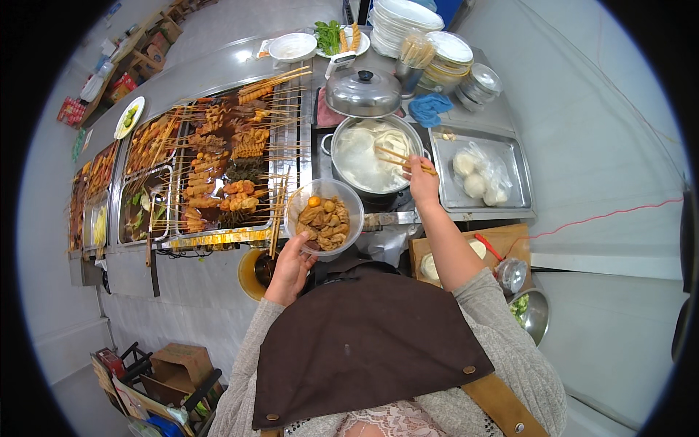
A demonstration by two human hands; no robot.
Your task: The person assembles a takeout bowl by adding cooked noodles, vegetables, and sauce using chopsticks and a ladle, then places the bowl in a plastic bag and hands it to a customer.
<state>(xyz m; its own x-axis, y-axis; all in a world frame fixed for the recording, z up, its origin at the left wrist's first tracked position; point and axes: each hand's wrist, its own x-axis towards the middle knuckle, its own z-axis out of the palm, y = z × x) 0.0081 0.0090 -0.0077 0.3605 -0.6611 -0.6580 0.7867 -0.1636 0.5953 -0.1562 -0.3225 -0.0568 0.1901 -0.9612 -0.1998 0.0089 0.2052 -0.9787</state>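
Note:
My left hand (290,268) grips the near rim of a clear plastic bowl (355,222), which holds brown braised pieces of food (325,222) and a small orange ball. My right hand (422,180) is closed around a pair of chopsticks (393,154). Their tips reach into a steaming metal pot (341,156) of whitish liquid with pale noodle-like strips (375,143). The pot stands just beyond the bowl, slightly to its right. Steam blurs part of what lies in it.
Left are trays of skewers (226,160) in brown broth, sticks jutting over the edges. A metal lid (364,92) sits behind the pot. On the right, a steel tray (513,193) holds bagged dough balls (477,175). Below it, a wooden board (502,237) carries a red-handled tool (489,246).

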